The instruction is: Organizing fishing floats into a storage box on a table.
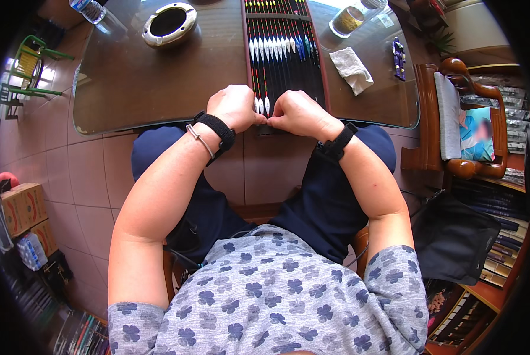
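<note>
A long fishing float case (291, 84) with a dark red rim and black lining lies on the glass-topped table, its near end at the table's front edge. My left hand (234, 106) and my right hand (302, 115) meet over that end, thumbs and forefingers pinched almost tip to tip. They close at the lower end of a white fishing float (267, 105), whose thin stem is mostly hidden by the fingers. Two more white floats (258, 105) lie just left of it. Farther up is a row of white floats (271, 48), with blue and dark floats (304, 48) at its right.
On the table (158, 88) stand a round ashtray (170, 25), a plastic bottle (87, 11) and a glass jar (347, 21). A crumpled white cloth (351, 70) and a purple figurine (398, 58) lie right of the case. A wooden armchair (429, 111) stands at the right.
</note>
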### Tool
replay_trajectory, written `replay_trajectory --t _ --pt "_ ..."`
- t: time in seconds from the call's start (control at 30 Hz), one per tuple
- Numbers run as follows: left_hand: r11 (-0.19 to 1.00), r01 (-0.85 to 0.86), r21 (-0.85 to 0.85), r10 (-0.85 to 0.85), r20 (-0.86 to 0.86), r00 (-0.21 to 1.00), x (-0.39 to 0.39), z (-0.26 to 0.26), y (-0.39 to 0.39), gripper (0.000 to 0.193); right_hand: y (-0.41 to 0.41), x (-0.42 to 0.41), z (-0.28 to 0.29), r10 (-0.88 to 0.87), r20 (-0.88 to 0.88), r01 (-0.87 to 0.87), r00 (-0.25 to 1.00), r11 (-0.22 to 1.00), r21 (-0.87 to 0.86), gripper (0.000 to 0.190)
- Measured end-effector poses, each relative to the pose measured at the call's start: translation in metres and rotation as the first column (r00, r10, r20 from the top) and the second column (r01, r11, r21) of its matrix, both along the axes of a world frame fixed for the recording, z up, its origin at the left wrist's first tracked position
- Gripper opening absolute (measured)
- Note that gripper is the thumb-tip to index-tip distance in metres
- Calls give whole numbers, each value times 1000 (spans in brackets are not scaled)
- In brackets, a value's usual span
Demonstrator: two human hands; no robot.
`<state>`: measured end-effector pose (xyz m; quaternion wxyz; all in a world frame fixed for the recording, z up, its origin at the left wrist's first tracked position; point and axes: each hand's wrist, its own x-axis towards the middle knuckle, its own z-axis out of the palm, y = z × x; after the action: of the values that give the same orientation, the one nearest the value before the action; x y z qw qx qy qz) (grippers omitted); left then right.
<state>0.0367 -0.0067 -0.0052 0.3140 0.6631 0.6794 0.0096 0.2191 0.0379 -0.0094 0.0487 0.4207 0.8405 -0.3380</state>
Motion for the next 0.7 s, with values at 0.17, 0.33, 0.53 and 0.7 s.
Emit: replay_trajectory --t 0.17,0.33,0.53,0.7 --pt "1000 10 -15 -10 29 1000 -1 2 0 37 0 -1 0 -15 38 16 999 999 -33 22" --pt "1000 15 -13 -14 44 999 -2 3 0 37 -1 -2 0 -38 43 41 998 998 -52 21" --pt "1000 8 -25 -7 60 998 -4 4 1 37 -1 -1 -1 -24 -7 24 1000 999 -36 22" --pt "1000 16 -25 -14 68 998 -6 4 1 36 -1 -3 -4 -57 17 58 998 998 -23 25"
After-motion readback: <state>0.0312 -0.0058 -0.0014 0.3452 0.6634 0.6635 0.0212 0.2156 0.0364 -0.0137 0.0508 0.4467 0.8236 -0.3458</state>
